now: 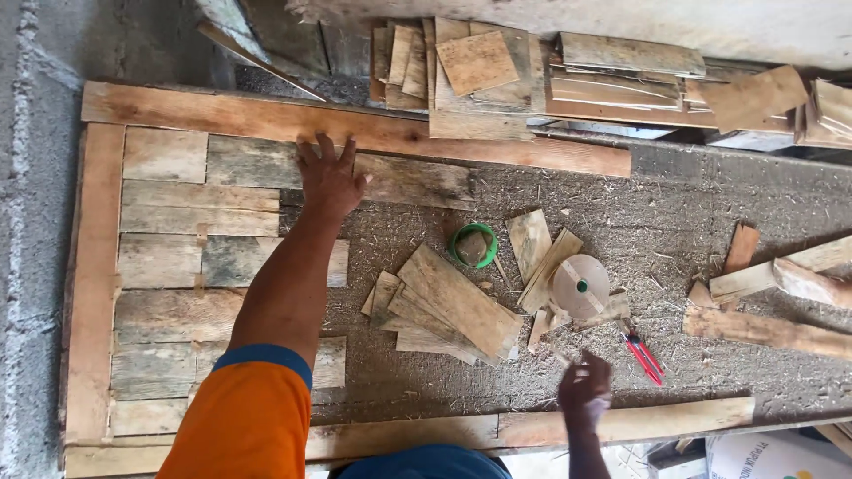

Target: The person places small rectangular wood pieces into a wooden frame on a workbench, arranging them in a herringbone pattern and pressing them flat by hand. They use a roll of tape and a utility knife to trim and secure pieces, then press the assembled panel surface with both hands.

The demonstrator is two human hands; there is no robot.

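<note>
Nearest, at the bottom right corner, a white sack (770, 457) with dark print, lying partly out of view below the frame's lower rail (541, 427). Right hand (584, 391) just above that rail, blurred, fingers curled loosely together, whether holding anything cannot be told; red-handled cutters (645, 357) just beside it on the sawdust-strewn table (692, 213). Further in, a fanned heap of thin wood offcuts (453, 306), a roll of tan tape (579, 286) lying among loose pieces, and a green tape ring (474, 245) near them. At left, weathered planks (169, 266) laid in rows inside a long wooden frame, filling only its left part. Left hand (329, 180), arm in an orange sleeve with blue cuff, pressed flat on an upper plank (390, 177), fingers spread apart, reaching the top rail (266, 120). Rough slats (781, 306) at right, well apart. Farthest, stacked wood scraps (479, 66) against a pale wall; bare grey concrete floor (35, 222) along the left edge.
</note>
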